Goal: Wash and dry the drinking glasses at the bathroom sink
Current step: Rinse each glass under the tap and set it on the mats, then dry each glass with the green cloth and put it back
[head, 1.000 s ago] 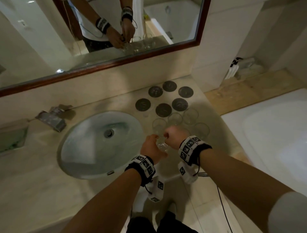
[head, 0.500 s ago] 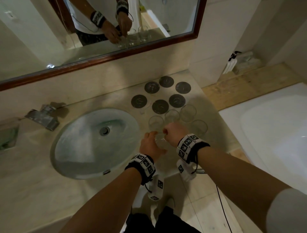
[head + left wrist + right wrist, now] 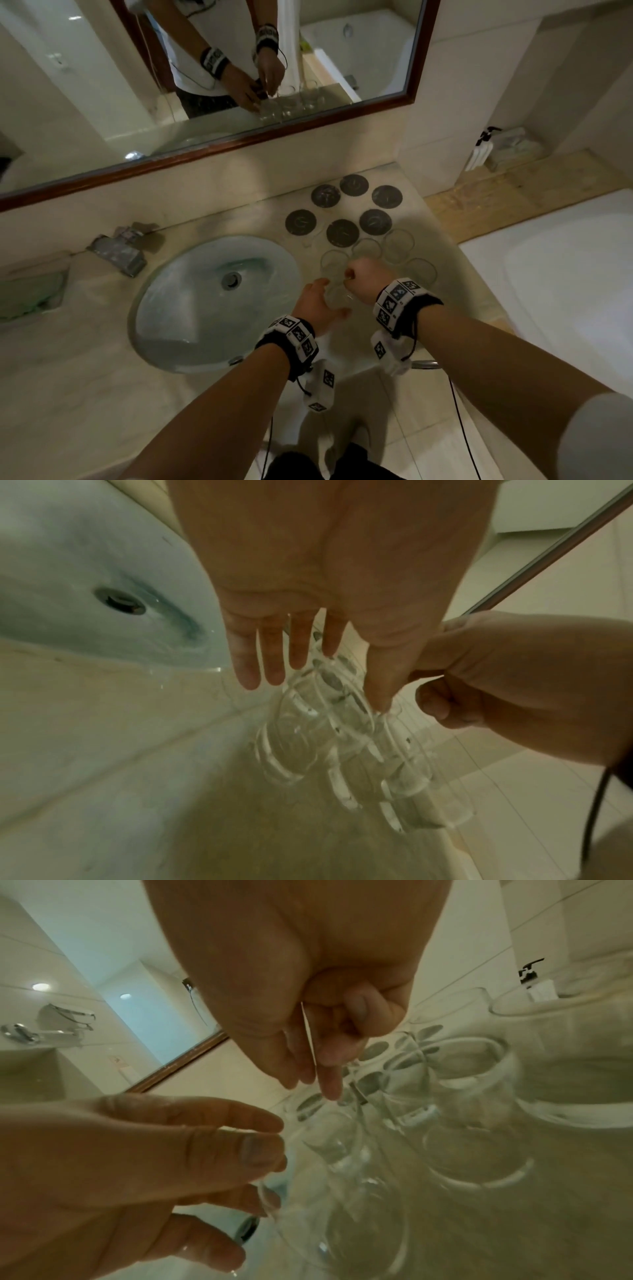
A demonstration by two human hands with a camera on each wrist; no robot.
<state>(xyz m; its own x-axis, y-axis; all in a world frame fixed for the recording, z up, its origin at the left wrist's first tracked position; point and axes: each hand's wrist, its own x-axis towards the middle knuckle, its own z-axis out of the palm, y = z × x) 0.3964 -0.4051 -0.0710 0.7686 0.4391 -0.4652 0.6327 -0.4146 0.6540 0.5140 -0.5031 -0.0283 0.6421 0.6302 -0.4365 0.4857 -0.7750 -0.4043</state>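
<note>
A group of clear drinking glasses (image 3: 397,245) is set on the stone worktop (image 3: 85,342), to the right of the oval sink (image 3: 191,308) and toward the worktop's right edge. Six dark round coasters (image 3: 342,232) are laid out behind the glasses, nearer the rear edge below the mirror (image 3: 102,113).

The nearest glass (image 3: 337,296) is positioned at the front of the group, between the two hands. The left hand (image 3: 317,303) is held just beside this glass with the fingers (image 3: 270,656) straight and slightly spread (the thumb reaches down to the glass rim in the left wrist view); nothing is gripped by it.

The right hand (image 3: 368,279) is held over the same glass with the fingers curled in toward the palm. In the right wrist view a thin pale strip (image 3: 308,1031) is seen pinched between the thumb and fingers; what it is cannot be determined.

A faucet (image 3: 118,248) is mounted at the rear left of the sink. A white bathtub (image 3: 565,274) is located beyond the worktop's right edge.
</note>
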